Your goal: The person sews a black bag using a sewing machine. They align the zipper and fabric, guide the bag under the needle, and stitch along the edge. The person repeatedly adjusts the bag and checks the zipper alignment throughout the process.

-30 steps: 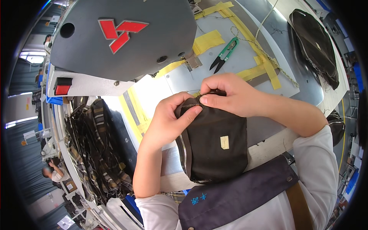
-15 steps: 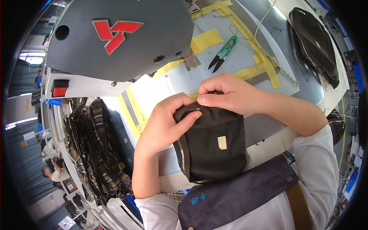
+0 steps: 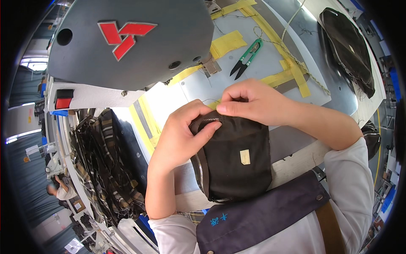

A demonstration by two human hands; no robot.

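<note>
The black zippered pouch [image 3: 237, 163] lies on the sewing table's edge [image 3: 292, 163], its top seam pinched by both hands — left hand [image 3: 184, 135] fingers curled shut on the zipper end, right hand [image 3: 253, 101] thumb and forefinger closed just beside them. Green thread snips [image 3: 246, 57] lie beyond the fingertips.
</note>
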